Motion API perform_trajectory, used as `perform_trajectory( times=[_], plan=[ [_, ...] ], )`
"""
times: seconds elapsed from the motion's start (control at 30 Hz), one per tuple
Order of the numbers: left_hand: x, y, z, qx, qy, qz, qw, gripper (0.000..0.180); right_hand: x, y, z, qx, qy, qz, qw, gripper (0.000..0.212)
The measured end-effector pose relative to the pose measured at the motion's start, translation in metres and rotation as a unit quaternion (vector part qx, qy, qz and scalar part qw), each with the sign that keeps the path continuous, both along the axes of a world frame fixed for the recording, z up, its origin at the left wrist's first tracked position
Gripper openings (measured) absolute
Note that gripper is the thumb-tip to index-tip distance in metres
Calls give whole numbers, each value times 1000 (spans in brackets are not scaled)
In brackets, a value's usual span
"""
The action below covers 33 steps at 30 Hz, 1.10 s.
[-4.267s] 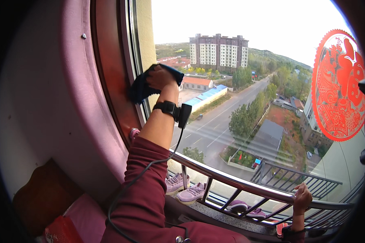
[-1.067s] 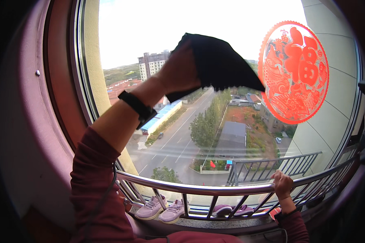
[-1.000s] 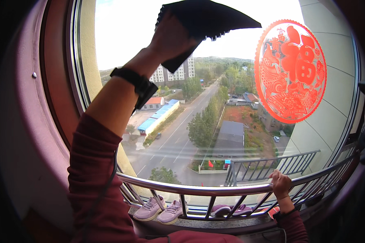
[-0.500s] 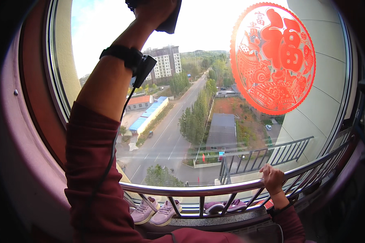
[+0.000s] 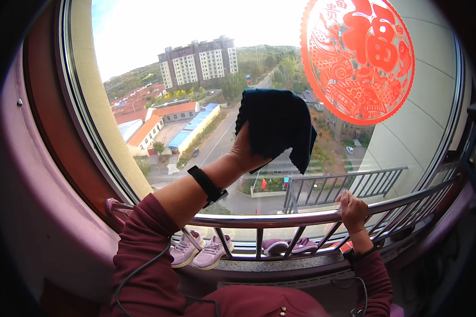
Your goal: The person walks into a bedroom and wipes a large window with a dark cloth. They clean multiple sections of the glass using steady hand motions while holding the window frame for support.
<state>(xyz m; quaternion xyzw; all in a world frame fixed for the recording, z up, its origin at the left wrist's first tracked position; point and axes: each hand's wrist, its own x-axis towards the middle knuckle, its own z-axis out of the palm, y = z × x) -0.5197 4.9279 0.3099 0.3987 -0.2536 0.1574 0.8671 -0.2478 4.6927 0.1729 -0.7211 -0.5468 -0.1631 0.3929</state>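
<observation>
A dark cloth point(image 5: 278, 120) with a scalloped edge is spread against the window glass point(image 5: 322, 182) near the middle of the view. My left hand point(image 5: 244, 151) holds it from below, its fingers mostly hidden under the fabric. One corner of the cloth hangs loose on the right side. Lower right, my right hand point(image 5: 353, 211) is closed around the shiny metal railing point(image 5: 280, 221) that runs in front of the window. A round red paper-cut decoration point(image 5: 359, 63) sticks to the glass, above and to the right of the cloth.
Behind the railing, on the sill, stand a pair of pale lilac sneakers point(image 5: 212, 252) and a pair of purple shoes point(image 5: 304, 245). The brown window frame point(image 5: 53, 121) edges the left. Thin black cables run along my sleeves. A road and buildings lie far below outside.
My left hand has come down from the top of the window to its middle with the cloth. My right hand stays on the railing. The view has shifted slightly.
</observation>
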Motion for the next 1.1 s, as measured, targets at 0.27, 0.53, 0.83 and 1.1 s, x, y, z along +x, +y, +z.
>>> perform_trajectory(
  times=[0.27,0.53,0.83,1.1],
  plan=[
    [37,-29,-51,-828,101,-400,378,36,3,2,-4,-14,9,-10,1000,42],
    [-81,2,10,-626,7,-555,-548,45,7,3,-9,-9,7,-8,1000,45],
    [-344,140,59,-471,-62,-880,19,46,1,4,-3,-7,18,-16,1000,47],
    [-355,142,103,-308,-104,-921,216,42,2,5,-3,-15,8,-24,1000,44]
  ],
)
